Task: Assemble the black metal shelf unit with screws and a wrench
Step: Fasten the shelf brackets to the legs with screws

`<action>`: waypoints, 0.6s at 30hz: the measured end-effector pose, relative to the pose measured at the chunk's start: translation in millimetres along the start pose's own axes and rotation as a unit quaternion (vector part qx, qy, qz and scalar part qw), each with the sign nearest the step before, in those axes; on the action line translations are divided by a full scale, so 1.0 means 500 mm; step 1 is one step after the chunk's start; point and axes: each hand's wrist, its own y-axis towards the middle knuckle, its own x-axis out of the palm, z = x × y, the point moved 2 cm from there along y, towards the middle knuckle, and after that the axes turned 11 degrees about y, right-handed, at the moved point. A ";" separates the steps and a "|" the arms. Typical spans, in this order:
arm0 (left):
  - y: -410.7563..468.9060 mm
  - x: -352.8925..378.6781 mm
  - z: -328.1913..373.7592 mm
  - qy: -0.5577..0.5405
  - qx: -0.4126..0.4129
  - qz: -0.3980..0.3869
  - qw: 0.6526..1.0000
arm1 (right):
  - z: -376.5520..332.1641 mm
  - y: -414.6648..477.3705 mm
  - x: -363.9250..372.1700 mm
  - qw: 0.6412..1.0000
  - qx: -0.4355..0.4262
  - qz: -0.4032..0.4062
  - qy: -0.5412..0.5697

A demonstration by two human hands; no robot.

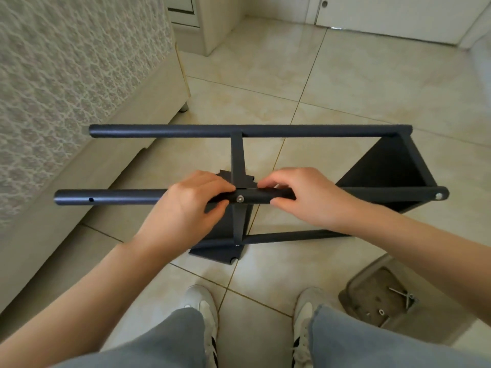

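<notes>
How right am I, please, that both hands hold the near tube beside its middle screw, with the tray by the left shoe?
Nearly: the head view shows the tray by the right shoe. Left hand and right hand do hold the tube beside the screw.

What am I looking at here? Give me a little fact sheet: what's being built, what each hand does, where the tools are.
Item: black shelf frame, on its side on the tiled floor
Left hand: grips the near tube, left of the screw
Right hand: grips the same tube, right of the screw
Screw: set in the near tube at the crossbar joint
Empty hole: near that tube's left end
Wrench: in the tray beside the right shoe, untouched
</notes>
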 end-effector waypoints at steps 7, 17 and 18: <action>-0.063 0.007 0.009 -0.414 -0.359 -0.075 0.833 | -0.005 -0.017 -0.003 0.998 0.032 0.045 0.042; -0.061 0.043 -0.050 -0.697 -0.534 0.069 0.473 | 0.000 -0.037 -0.012 0.995 0.035 0.079 -0.044; -0.058 0.042 -0.052 -0.698 -0.540 0.074 0.464 | -0.001 -0.039 -0.013 0.995 0.034 0.081 -0.052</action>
